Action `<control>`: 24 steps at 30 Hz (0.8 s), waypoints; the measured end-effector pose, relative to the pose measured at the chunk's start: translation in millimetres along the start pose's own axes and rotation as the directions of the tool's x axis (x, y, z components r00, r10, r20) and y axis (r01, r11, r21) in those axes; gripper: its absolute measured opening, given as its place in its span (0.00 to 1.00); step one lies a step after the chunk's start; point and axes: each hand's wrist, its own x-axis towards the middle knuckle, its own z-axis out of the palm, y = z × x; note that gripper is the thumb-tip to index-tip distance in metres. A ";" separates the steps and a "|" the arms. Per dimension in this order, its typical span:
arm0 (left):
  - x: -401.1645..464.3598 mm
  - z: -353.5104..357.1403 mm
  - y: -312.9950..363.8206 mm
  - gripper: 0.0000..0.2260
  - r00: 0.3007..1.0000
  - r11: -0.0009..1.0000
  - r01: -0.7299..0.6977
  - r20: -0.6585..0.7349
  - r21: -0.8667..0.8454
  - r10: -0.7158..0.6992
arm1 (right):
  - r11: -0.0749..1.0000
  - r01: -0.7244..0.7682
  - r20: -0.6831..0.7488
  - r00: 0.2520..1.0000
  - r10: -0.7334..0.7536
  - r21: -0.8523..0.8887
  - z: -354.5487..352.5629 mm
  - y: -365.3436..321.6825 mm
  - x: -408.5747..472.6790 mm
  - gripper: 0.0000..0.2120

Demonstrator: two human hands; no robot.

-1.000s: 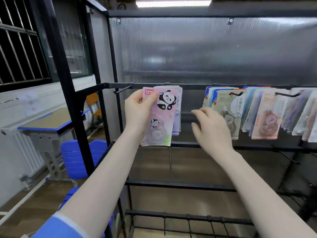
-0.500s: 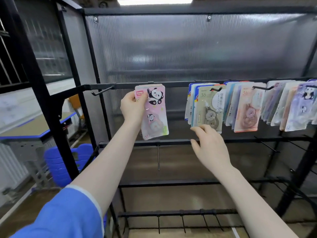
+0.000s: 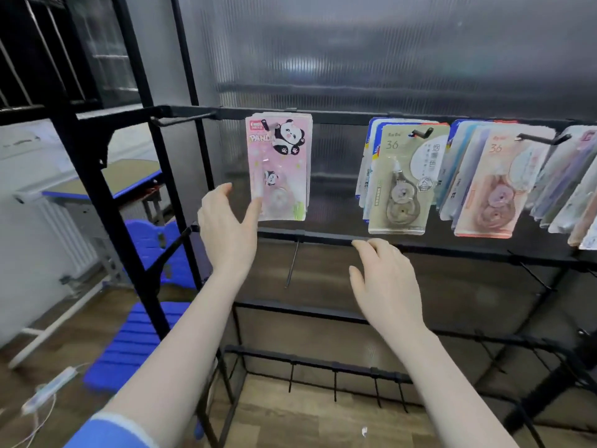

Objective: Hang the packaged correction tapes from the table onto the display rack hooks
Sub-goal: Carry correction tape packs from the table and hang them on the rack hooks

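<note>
Pink panda pkgs (image 3: 278, 166) are hanging at the rack's (image 3: 323, 116) left end w/ others; left hand (image 3: 228, 228) & right hand (image 3: 384, 281) are hovering open, holding nothing; we're judging this batch hung, table unseen.

Rightmost hanging packs (image 3: 581, 189) cut off at the frame's right edge, their print blurred.

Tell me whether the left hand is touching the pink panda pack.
Touching. The head view shows the left hand open, its thumb tip against the lower left edge of the hanging pink panda pack.
</note>
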 end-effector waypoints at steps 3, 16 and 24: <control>-34.1 -29.7 -27.5 0.24 0.997 0.967 -0.043 0.078 0.252 0.024 | 0.998 0.020 0.057 0.998 -0.023 0.057 14.2 -15.3 -5.1 0.19; -118.3 -318.9 -165.0 0.30 0.946 0.632 0.275 -0.086 0.724 -0.313 | 0.884 0.351 0.182 0.890 -0.417 0.308 51.0 -281.2 -73.5 0.28; -153.1 -567.5 -225.6 0.30 0.816 0.371 0.565 -0.432 0.737 -0.385 | 0.634 0.546 0.093 0.713 -0.695 0.548 33.6 -548.1 -154.0 0.28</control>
